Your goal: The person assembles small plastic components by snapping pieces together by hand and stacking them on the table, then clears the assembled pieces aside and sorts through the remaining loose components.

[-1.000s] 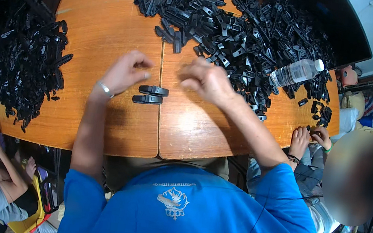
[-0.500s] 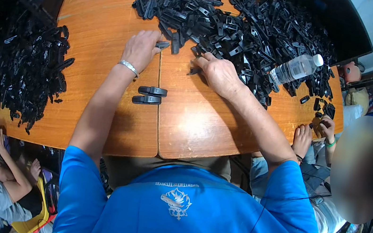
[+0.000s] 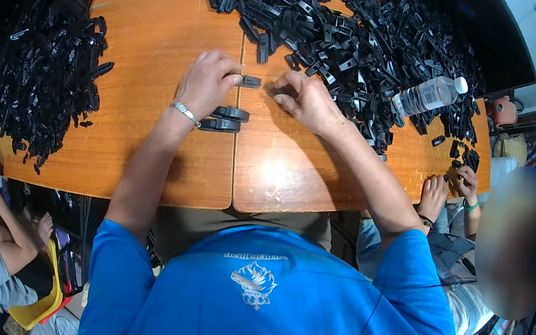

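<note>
My left hand (image 3: 208,84) pinches a small black plastic piece (image 3: 250,82) between thumb and fingers, just above the table seam. Opposite it, my right hand (image 3: 312,104) is closed with curled fingers pointing left; a dark spot shows between thumb and forefinger, but I cannot make out what it is. Close below my left hand lie two longer black plastic pieces with rounded ends, an upper piece (image 3: 230,113) and a lower piece (image 3: 220,125), side by side across the seam. Beyond my right hand spreads a large heap of black plastic parts (image 3: 340,40).
A clear bottle with a white cap (image 3: 432,96) lies on the heap's right side. Another pile of black parts (image 3: 47,81) covers the left of the wooden table (image 3: 293,185). A co-worker's hands (image 3: 446,192) handle small black parts at the right edge; another person sits lower left.
My right hand has drawn back a little from the heap's edge, its fingers curled. The piece in my left hand now points right, toward my right hand. The whole view has shifted slightly.
</note>
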Action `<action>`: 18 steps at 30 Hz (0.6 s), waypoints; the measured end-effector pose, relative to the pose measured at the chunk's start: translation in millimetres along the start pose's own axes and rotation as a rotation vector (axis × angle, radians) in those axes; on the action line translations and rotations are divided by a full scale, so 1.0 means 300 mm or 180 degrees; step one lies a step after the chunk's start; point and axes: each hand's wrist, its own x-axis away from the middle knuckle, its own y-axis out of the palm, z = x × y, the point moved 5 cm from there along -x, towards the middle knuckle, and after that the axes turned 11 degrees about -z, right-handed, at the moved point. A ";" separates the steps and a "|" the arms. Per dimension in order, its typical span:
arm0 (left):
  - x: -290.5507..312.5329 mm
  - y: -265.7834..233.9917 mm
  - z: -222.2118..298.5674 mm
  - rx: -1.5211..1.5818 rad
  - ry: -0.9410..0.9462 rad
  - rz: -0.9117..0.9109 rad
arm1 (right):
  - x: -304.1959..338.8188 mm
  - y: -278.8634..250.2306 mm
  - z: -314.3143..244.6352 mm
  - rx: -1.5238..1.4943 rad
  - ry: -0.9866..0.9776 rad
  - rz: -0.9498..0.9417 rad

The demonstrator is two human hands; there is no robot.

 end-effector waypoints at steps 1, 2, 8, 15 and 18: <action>0.014 -0.003 -0.001 0.0010 -0.0004 -0.0007 | 0.002 0.006 -0.005 -0.0156 0.0270 -0.0071; 0.033 -0.010 0.000 0.0062 -0.0073 -0.0008 | 0.003 0.011 -0.010 -0.0310 0.0536 -0.0142; 0.067 0.010 -0.037 0.0137 -0.0182 0.0215 | -0.021 0.048 -0.033 0.0971 -0.0216 -0.0187; 0.071 0.010 -0.040 0.0263 -0.0221 0.0190 | -0.031 0.084 -0.042 0.1598 0.0101 -0.0206; 0.071 0.010 -0.045 0.0242 -0.0227 0.0174 | -0.055 0.077 -0.039 0.1402 0.0271 -0.0375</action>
